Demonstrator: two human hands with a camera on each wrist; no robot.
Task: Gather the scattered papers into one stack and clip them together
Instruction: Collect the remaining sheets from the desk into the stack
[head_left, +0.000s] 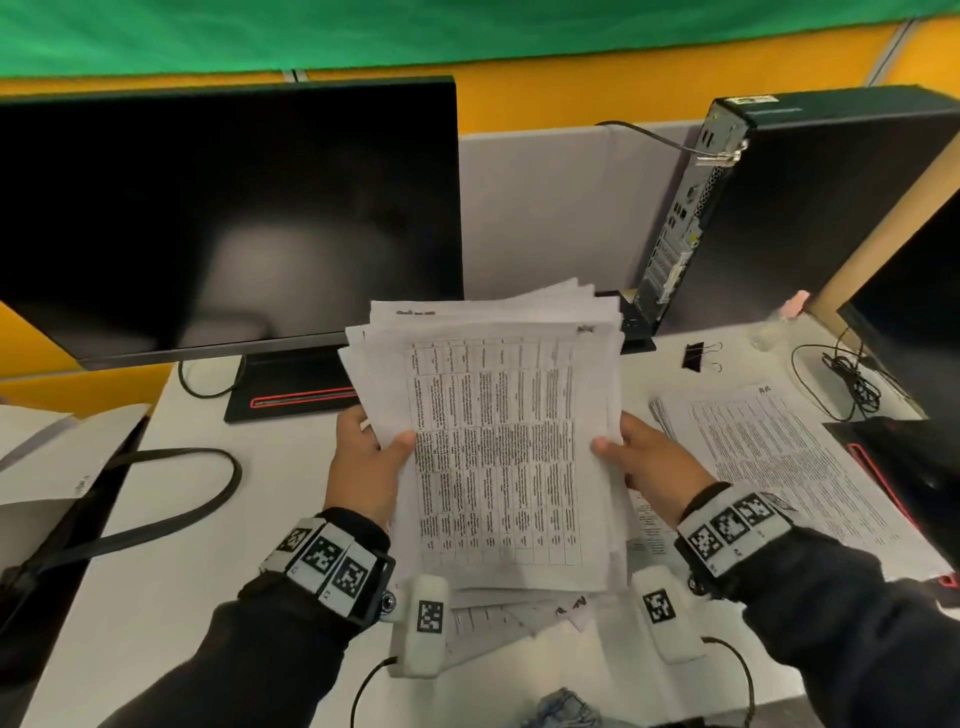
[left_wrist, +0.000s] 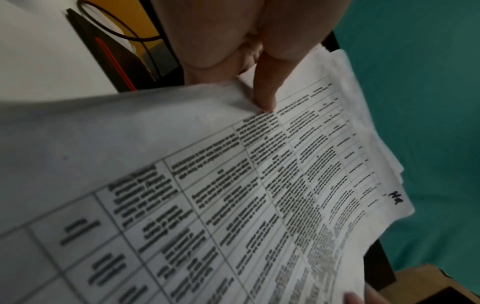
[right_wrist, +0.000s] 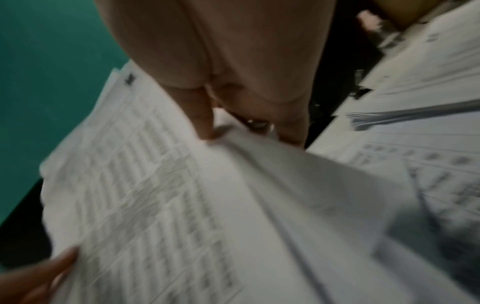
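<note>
- Your left hand (head_left: 370, 457) and right hand (head_left: 655, 464) each pinch a side of the uneven stack (head_left: 511, 441), ready for squaring.
- Binder clip (head_left: 695, 356) (unused) waits behind.

The printed text on the held papers (head_left: 498, 452) is too blurred to read; the fingers behind them are hidden, and loose sheets (head_left: 498, 618) lie partly covered on the tabletop (head_left: 171, 561)

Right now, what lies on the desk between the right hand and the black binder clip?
In the head view, only bare white desk separates the right hand from the binder clip; the loose papers lie further right.
</note>
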